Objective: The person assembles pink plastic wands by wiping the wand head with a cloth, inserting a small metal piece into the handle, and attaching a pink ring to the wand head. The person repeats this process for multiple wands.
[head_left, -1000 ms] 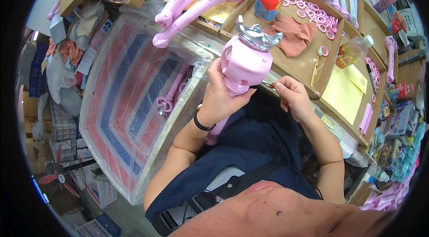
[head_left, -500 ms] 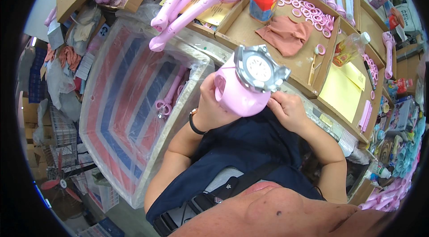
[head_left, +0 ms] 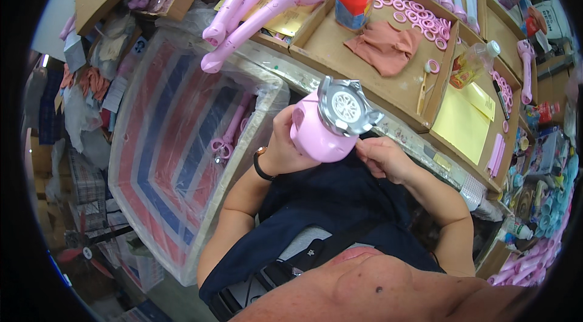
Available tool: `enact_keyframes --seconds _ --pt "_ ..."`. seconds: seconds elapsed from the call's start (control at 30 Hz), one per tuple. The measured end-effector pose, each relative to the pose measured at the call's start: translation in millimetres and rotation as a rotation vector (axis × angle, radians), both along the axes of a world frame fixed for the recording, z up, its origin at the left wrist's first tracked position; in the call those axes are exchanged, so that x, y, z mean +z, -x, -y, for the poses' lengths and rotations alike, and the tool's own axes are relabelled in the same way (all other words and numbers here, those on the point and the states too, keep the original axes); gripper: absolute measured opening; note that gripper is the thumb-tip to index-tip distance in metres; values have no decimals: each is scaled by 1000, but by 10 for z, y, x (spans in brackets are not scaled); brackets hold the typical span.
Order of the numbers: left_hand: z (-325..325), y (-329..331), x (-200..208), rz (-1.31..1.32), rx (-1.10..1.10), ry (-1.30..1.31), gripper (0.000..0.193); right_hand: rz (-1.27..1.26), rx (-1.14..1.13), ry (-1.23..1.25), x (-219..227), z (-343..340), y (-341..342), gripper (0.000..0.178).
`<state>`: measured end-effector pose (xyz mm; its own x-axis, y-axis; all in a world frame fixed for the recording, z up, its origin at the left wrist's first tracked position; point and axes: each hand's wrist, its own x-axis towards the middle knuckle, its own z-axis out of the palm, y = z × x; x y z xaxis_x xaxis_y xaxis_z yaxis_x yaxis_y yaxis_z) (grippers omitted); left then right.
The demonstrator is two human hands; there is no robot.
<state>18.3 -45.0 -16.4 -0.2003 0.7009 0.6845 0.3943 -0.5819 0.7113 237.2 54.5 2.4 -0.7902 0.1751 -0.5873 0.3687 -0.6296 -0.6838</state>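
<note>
Pink plastic piece [head_left: 317, 140]: it sits in front of you, above your dark clothing [head_left: 340, 197]; take it as the centre of the clock.
Silver crown-like part [head_left: 347, 107]: on the pink piece at 1 o'clock, its round face turned up toward you.
Left hand [head_left: 284, 151]: at 8 o'clock, curled closed around the piece's side, holding it; a dark band [head_left: 261, 166] rings your wrist.
Right hand [head_left: 386, 158]: between 3 and 4 o'clock, fingers bent, thumb and forefinger drawn together close by the piece; you cannot tell whether they grip anything.
Striped lining [head_left: 164, 152]: at 9 o'clock, under clear plastic, with a pink wand [head_left: 234, 128] on its near side.
Pink handles [head_left: 243, 24]: at 11 o'clock, jutting over the tabletop [head_left: 404, 134] edge.
Cardboard tray [head_left: 388, 92]: between 12 and 2 o'clock, holding a red-labelled bottle [head_left: 355, 0], a salmon cloth [head_left: 385, 49], pink rings [head_left: 425, 21] and a brush [head_left: 422, 94].
Yellow paper [head_left: 458, 125]: at 3 o'clock, in the neighbouring compartment.
</note>
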Motion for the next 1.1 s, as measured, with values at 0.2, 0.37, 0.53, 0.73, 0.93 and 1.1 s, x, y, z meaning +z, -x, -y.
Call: enact_keyframes --seconds 0.2,0.37,0.53,0.73,0.93,1.1 --pt "-25 365 269 528 -13 283 50 36 -100 -820 -43 146 105 26" --pt "-316 244 301 1040 -378 66 67 -457 -292 -1017 -525 708 501 53" --pt "-355 99 194 831 -202 345 35 -440 -422 -1192 -875 868 550 52" --pt "-355 52 157 940 -335 324 41 -505 -397 -1037 -992 919 481 54" --pt "-319 25 163 868 -307 353 42 -515 -404 -1071 -1067 937 472 52" --pt "-359 95 175 762 -407 374 44 -512 -409 -1086 -1056 945 437 52"
